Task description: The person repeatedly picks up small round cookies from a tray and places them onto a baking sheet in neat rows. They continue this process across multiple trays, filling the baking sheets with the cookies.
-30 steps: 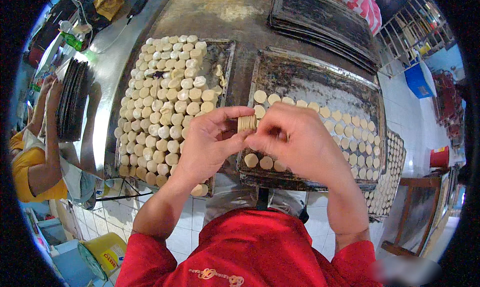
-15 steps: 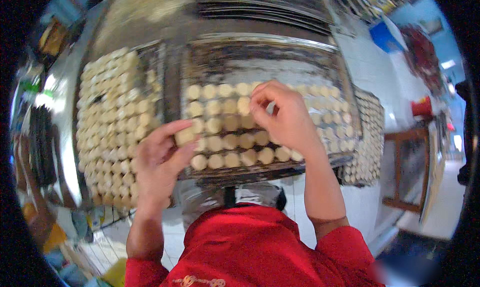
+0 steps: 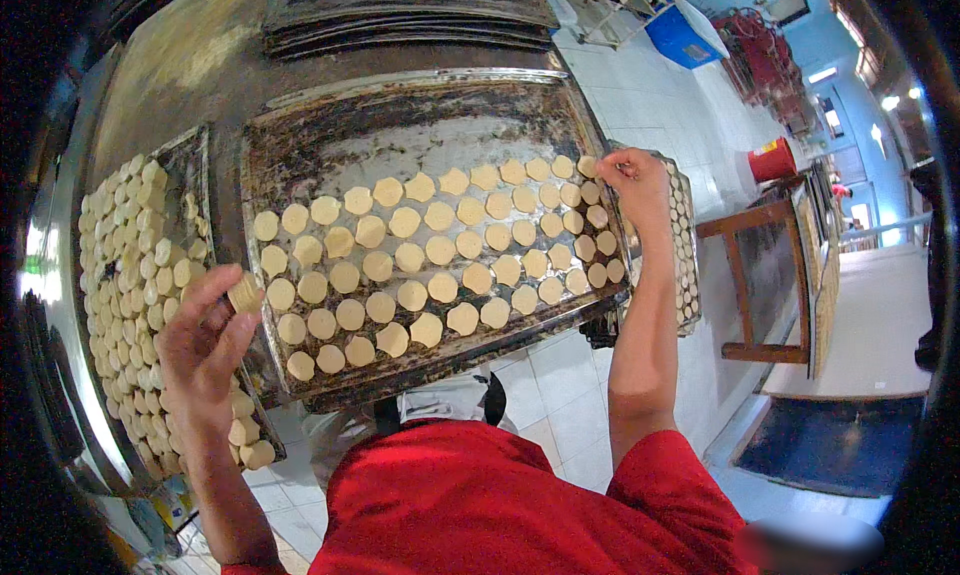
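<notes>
A worn metal baking tray (image 3: 430,140) in front of me holds several rows of thin, pale round dough pieces (image 3: 411,296). My left hand (image 3: 200,350) is beside the tray's left edge, its thumb and fingers closed on a short stack of dough rounds (image 3: 244,294). At the far right corner of the tray is my right hand (image 3: 641,183), its fingertips pinched together by the end of the farthest row. Whatever lies between those fingertips, if anything, is too small to make out.
Stacked dough rounds (image 3: 130,285) crowd another tray at my left. More rounds lie on a lower tray (image 3: 684,245) at the right. Dark trays (image 3: 410,20) are piled at the back. A wooden frame (image 3: 740,285), red bucket (image 3: 772,162) and blue bin (image 3: 685,37) stand to the right.
My right hand has moved from mid-tray to the far right corner. My left hand still grips its stack, now by the left edge. The whole view has shifted and tilted.
</notes>
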{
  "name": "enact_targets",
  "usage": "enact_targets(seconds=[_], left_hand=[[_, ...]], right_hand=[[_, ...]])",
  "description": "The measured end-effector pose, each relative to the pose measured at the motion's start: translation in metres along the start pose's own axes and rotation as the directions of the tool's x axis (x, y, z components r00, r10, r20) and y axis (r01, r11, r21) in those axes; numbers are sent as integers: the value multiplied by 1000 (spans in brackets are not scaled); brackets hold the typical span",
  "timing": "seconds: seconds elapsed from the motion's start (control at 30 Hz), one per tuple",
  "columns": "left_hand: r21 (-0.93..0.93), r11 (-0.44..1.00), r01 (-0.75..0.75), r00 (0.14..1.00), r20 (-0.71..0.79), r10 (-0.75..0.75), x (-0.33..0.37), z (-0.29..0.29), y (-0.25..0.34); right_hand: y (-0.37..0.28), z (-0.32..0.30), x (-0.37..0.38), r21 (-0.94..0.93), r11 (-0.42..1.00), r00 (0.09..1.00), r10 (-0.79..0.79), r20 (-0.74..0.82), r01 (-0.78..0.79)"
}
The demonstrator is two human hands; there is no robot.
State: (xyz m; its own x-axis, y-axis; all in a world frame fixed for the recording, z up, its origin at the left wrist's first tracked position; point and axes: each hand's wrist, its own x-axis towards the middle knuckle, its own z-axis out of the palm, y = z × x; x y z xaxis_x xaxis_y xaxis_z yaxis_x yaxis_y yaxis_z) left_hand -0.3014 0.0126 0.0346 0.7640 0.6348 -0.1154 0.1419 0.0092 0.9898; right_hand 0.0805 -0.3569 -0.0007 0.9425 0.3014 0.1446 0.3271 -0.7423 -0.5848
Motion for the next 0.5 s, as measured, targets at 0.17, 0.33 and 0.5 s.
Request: enact_targets(seconds=[0.17,0.33,0.5], left_hand=[[11,1000,-2,1000,-7,3,24,-12,10],[0,1000,16,999,43,-16,56,-30,8],[-14,1000,-11,994,105,12,75,-40,-2]], right_hand=[[8,12,-2,-88,980,978,-186,-97,178],[48,3,19,-79,938,941,-335,45,338],[-69,44,28,35,935,935,-353,-21,354]])
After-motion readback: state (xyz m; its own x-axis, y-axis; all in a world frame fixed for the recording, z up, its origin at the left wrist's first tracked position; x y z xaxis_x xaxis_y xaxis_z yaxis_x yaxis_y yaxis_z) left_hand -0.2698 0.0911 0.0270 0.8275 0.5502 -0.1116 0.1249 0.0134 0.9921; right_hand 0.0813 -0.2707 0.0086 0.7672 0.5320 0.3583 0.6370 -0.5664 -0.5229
